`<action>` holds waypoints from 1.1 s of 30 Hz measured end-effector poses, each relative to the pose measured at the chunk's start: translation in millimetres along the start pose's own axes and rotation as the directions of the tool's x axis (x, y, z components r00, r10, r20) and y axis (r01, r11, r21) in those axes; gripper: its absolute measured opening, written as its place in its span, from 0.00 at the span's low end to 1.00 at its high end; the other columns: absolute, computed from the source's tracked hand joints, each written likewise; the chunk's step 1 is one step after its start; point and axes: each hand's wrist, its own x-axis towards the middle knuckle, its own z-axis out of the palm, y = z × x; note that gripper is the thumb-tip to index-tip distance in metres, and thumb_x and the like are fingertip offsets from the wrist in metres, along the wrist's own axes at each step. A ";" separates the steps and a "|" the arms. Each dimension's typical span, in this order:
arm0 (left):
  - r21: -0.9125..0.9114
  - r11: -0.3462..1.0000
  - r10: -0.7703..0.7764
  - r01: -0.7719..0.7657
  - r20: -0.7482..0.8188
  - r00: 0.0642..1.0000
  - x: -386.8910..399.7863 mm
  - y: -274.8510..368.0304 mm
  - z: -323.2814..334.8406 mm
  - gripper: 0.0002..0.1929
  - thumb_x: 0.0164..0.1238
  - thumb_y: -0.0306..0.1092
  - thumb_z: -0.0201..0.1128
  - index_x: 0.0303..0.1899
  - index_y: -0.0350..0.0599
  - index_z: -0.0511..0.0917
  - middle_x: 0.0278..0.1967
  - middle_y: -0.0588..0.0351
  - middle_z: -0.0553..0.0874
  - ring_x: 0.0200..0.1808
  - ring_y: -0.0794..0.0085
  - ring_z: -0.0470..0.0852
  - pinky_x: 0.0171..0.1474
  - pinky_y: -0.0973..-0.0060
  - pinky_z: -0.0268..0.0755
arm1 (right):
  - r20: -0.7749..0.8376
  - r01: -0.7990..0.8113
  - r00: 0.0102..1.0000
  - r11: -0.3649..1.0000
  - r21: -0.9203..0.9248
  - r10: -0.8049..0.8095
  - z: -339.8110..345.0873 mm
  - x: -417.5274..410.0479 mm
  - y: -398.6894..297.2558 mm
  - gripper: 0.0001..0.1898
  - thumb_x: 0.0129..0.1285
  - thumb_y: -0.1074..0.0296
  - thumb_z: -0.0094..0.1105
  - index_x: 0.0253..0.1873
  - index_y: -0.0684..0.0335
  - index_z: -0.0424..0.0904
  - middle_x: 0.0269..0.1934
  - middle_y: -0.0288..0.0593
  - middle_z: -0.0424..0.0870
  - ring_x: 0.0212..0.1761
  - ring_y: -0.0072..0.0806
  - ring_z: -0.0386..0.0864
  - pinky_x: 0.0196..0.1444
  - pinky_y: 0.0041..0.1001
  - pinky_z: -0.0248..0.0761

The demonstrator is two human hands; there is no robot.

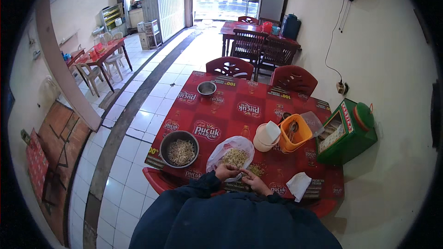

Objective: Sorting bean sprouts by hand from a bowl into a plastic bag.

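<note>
My left hand (226, 172) and my right hand (255, 182) meet at the fingertips, pinched around what looks like a single bean sprout, mostly hidden by the fingers. Just beyond them lies an open white plastic bag (213, 159) with a heap of bean sprouts (235, 157) in it. A small pile of sprout scraps (256, 169) rests on the tablecloth beside the bag, near my right hand. To the left stands a round metal bowl (162, 151) holding more pale bean sprouts (181, 152).
The red printed tablecloth (228, 121) also bears a small metal bowl (206, 89), a cream plastic container (264, 141), an orange cutlery holder (294, 141) and a white tissue (298, 184). A green cracker tin (349, 138) stands against the right wall. Red chairs (230, 67) line the far side.
</note>
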 end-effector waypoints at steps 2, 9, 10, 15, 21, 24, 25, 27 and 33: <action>-0.011 1.000 -0.002 0.002 0.015 1.000 -0.9 1.7 0.8 0.06 0.53 0.25 0.64 0.33 0.37 0.77 0.29 0.58 0.81 0.29 0.78 0.79 0.33 0.81 0.71 | -0.017 -0.047 0.999 0.997 0.066 0.048 3.3 -2.8 -6.5 0.21 0.64 0.68 0.47 0.62 0.52 0.61 0.35 0.31 0.72 0.32 0.15 0.65 0.31 0.15 0.58; -0.055 0.996 -0.070 0.072 0.049 0.996 7.0 -7.6 -1.9 0.07 0.54 0.25 0.63 0.35 0.38 0.77 0.31 0.58 0.81 0.32 0.77 0.79 0.36 0.80 0.72 | -0.046 0.023 0.999 0.991 0.135 -0.017 -4.1 2.4 2.6 0.21 0.63 0.71 0.50 0.61 0.58 0.62 0.38 0.34 0.73 0.39 0.19 0.72 0.36 0.18 0.67; -0.078 0.994 -0.071 0.073 0.030 0.997 6.3 -8.3 -1.1 0.07 0.52 0.23 0.63 0.34 0.37 0.77 0.29 0.57 0.81 0.30 0.77 0.79 0.34 0.81 0.72 | -0.053 0.006 0.999 0.988 0.153 0.002 -3.9 1.7 2.9 0.20 0.63 0.71 0.50 0.60 0.59 0.62 0.40 0.35 0.73 0.41 0.20 0.72 0.37 0.18 0.68; -0.130 0.990 -0.053 0.059 0.048 0.997 5.6 3.0 1.0 0.06 0.55 0.26 0.62 0.35 0.38 0.78 0.29 0.59 0.80 0.28 0.78 0.78 0.33 0.81 0.71 | -0.163 0.101 0.983 0.987 0.125 -0.081 -11.0 6.6 15.8 0.19 0.64 0.71 0.48 0.60 0.60 0.62 0.38 0.36 0.74 0.38 0.19 0.73 0.34 0.19 0.69; -0.224 0.936 0.227 -0.271 -0.201 0.953 20.3 5.6 -71.8 0.05 0.57 0.29 0.57 0.35 0.41 0.76 0.25 0.61 0.78 0.24 0.78 0.75 0.27 0.82 0.66 | -0.466 0.101 0.883 0.993 0.062 -0.061 -25.9 17.9 25.5 0.21 0.65 0.68 0.45 0.62 0.58 0.59 0.26 0.36 0.70 0.17 0.19 0.65 0.15 0.20 0.60; -0.368 0.822 0.246 -0.435 -0.460 0.853 19.4 28.9 -90.4 0.08 0.60 0.27 0.53 0.41 0.41 0.73 0.28 0.60 0.78 0.26 0.77 0.75 0.27 0.80 0.68 | -0.561 0.045 0.828 0.998 0.043 -0.013 -32.1 17.5 22.6 0.23 0.65 0.67 0.45 0.64 0.56 0.56 0.26 0.35 0.70 0.15 0.18 0.64 0.15 0.20 0.60; -0.339 0.827 0.236 -0.447 -0.513 0.825 14.9 37.6 -98.2 0.07 0.62 0.27 0.51 0.40 0.41 0.73 0.28 0.59 0.78 0.26 0.76 0.75 0.28 0.79 0.69 | -0.558 0.019 0.829 0.998 0.052 0.013 -31.0 15.2 21.0 0.23 0.65 0.67 0.45 0.64 0.56 0.56 0.26 0.35 0.70 0.15 0.18 0.64 0.15 0.20 0.60; -0.344 0.828 0.180 -0.442 -0.583 0.792 7.7 39.7 -123.8 0.13 0.62 0.27 0.50 0.49 0.45 0.69 0.31 0.57 0.78 0.28 0.73 0.75 0.29 0.77 0.70 | -0.544 0.011 0.837 0.996 -0.084 -0.055 -29.0 16.1 18.7 0.24 0.65 0.66 0.45 0.64 0.56 0.55 0.25 0.35 0.70 0.15 0.18 0.64 0.15 0.19 0.59; -0.494 0.710 -0.063 -0.501 -0.754 0.654 -0.4 43.3 -139.8 0.27 0.62 0.29 0.51 0.61 0.60 0.53 0.39 0.55 0.73 0.33 0.70 0.75 0.31 0.71 0.71 | -0.530 -0.034 0.847 0.999 -0.009 0.024 -28.6 15.2 21.1 0.24 0.65 0.68 0.44 0.65 0.55 0.53 0.25 0.35 0.69 0.14 0.17 0.63 0.15 0.19 0.59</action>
